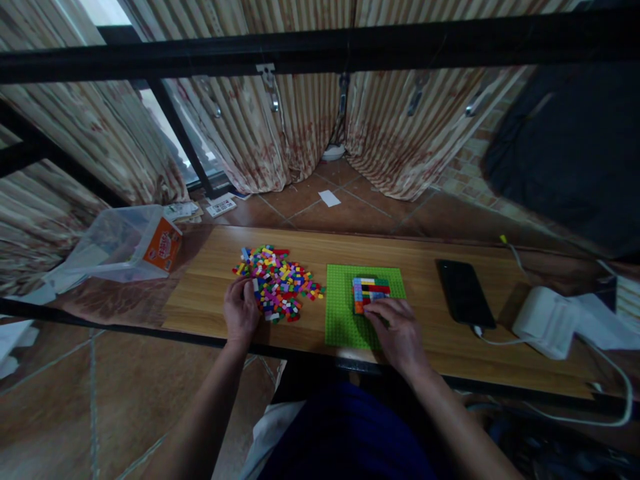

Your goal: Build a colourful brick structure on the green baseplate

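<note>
A loose pile of small, many-coloured toy bricks (pixel 280 280) lies on the wooden board. My left hand (pixel 241 312) rests at the pile's left edge, its fingers curled together; what they hold, if anything, is hidden. On a green studded baseplate (pixel 340 327) sits a low block of joined bricks (pixel 371 285) in blue, red, yellow, white, green and orange. The fingers of my right hand (pixel 400 333) are pinched at the near side of this block, covering its lower right part. Whether a brick is between those fingertips cannot be made out.
A black phone (pixel 465 293) with a white cable lies right of the baseplate, beside a white charger block (pixel 545 321). A clear plastic tub (pixel 125 243) with an orange label stands left of the board. A dark metal rail (pixel 320 45) crosses beyond the table, before striped curtains.
</note>
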`<state>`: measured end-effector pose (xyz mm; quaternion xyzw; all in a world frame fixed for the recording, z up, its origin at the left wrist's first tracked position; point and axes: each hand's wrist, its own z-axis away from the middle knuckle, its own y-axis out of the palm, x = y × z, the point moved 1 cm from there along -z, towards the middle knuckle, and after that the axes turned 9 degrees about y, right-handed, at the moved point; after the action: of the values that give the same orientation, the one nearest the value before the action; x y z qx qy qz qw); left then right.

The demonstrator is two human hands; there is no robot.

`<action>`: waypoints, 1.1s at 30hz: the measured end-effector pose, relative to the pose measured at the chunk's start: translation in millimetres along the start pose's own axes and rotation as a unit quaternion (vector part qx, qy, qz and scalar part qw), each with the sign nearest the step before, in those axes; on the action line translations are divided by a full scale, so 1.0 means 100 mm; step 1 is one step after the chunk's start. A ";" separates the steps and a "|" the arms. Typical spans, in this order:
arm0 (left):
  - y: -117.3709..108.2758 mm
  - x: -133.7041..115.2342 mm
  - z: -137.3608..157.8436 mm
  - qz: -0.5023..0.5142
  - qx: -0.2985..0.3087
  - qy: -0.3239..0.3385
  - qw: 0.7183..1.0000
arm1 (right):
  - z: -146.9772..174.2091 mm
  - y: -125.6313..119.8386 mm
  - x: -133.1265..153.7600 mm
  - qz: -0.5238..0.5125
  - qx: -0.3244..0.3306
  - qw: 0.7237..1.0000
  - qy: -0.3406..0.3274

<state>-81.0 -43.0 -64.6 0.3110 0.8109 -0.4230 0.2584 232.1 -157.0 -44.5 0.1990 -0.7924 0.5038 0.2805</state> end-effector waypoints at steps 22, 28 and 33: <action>0.00 0.03 0.01 -0.014 0.008 -0.002 1.000 | 0.02 0.01 -0.04 0.031 -0.092 0.993 0.070; 0.01 0.02 0.01 -0.016 0.005 -0.004 1.000 | -0.01 0.17 -0.07 0.062 -0.087 0.987 0.117; 0.01 0.03 0.00 -0.012 0.008 0.001 1.000 | 0.02 0.23 -0.08 0.034 -0.093 0.985 0.138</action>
<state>-82.0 -42.0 -67.1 0.3042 0.8113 -0.4323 0.2499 224.4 -148.8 -65.7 0.0733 -0.7959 0.4596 0.3873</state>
